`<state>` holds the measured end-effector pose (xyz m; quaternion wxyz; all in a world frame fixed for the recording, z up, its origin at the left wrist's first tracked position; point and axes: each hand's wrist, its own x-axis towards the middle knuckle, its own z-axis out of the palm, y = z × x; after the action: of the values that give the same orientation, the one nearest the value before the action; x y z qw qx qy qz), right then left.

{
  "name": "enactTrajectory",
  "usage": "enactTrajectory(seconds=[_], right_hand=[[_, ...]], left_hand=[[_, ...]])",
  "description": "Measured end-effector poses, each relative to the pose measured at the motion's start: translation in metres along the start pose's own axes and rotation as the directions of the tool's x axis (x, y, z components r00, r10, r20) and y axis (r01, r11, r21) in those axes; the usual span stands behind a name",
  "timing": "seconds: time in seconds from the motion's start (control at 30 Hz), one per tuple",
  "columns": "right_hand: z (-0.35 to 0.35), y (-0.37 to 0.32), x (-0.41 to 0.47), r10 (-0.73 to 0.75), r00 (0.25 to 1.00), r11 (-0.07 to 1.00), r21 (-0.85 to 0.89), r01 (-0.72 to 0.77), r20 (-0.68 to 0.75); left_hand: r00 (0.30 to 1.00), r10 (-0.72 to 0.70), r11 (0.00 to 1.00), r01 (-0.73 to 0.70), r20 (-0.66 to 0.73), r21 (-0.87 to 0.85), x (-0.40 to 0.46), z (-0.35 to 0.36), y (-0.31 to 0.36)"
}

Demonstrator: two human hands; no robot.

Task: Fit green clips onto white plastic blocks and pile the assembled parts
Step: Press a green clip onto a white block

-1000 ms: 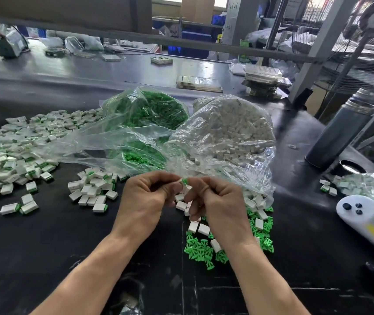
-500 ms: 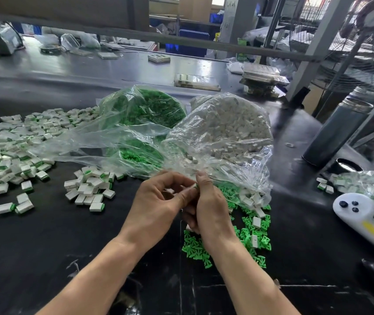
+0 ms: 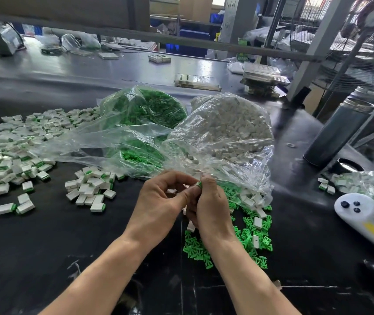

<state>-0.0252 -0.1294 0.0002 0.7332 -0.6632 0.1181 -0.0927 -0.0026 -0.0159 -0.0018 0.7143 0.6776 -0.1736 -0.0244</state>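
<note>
Both hands, left (image 3: 161,201) and right (image 3: 211,205), grip one white block with its green clip (image 3: 199,184) above the bench's near edge, many assembled parts (image 3: 11,146) piled at left, loose clips (image 3: 245,242) and full bags remaining.

Factory assembly workshop. Long black workbench (image 3: 45,246); bulk bags of green clips (image 3: 145,110) at 12 o'clock, white blocks (image 3: 233,128) at 1; assembled parts (image 3: 11,151) heaped at 10; pedestal fan (image 3: 363,48) at 2.
</note>
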Motion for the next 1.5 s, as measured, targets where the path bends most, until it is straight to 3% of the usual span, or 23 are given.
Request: enactTrajectory(seconds=[0.17,0.47,1.1,1.37,1.5], right_hand=[[0.003,0.007,0.003,-0.097,0.991,0.983,-0.166,0.081,-0.087],[0.008,0.006,0.003,-0.139,0.973,0.975,-0.200,0.102,-0.183],[0.008,0.009,0.001,-0.170,0.969,0.969,-0.209,0.131,-0.180],[-0.012,0.001,-0.001,-0.222,0.973,0.955,-0.218,0.203,-0.067],[-0.024,-0.006,-0.001,-0.288,0.954,0.934,-0.195,0.298,0.081]], left_hand=[[1.000,0.001,1.000,-0.001,-0.022,-0.018,-0.001,0.002,-0.002],[0.999,-0.017,0.998,0.014,-0.046,-0.058,-0.003,0.005,0.000],[0.997,-0.021,0.999,0.018,-0.079,-0.043,-0.005,0.008,0.005],[0.994,-0.010,0.997,0.018,-0.106,0.069,-0.003,-0.004,0.006],[0.994,0.005,0.995,0.006,-0.105,0.103,-0.003,-0.011,0.008]])
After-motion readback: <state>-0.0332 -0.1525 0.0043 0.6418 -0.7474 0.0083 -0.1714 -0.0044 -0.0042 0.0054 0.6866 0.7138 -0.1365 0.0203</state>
